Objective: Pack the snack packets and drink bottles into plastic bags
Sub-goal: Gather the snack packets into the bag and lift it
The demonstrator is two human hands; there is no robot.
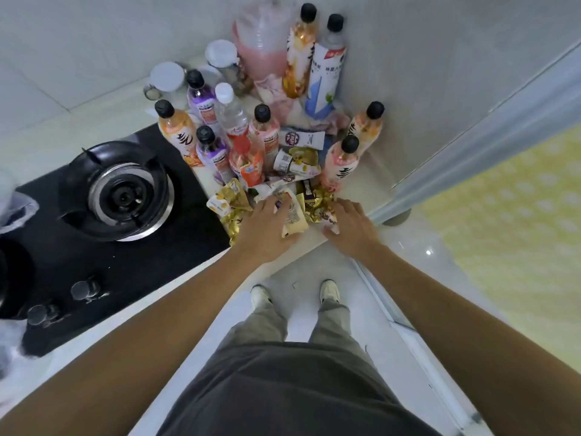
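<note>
Snack packets [276, 196] lie heaped at the front edge of the surface [201, 284], just below centre of the frame, with the drink bottles [239, 140] crowded upright behind them toward the corner. I see my left hand [267, 228] laid over the heap, fingers curled round a pale packet [294, 220]. My right hand [350, 226] sits just to the right, fingers spread on the gold wrappers [320, 202]; I cannot tell if it grips any. No open plastic bag is in front of me; a bundle of pinkish bags [261, 48] stands at top centre, behind the bottles.

Risks, as I judge them:
- Heap overhangs the front edge. A careless rake toward me would likely spill packets to the floor [301, 272].
- Bottles stand tight together, touching the heap. Pushing the packets back, or reaching over for the bags, could topple one and start a chain.
- Stove burner [121, 191] at left centre is just beside the heap; packets sliding left would land on the black hob.
- Scooping too many at once with slick wrappers invites drops.
</note>
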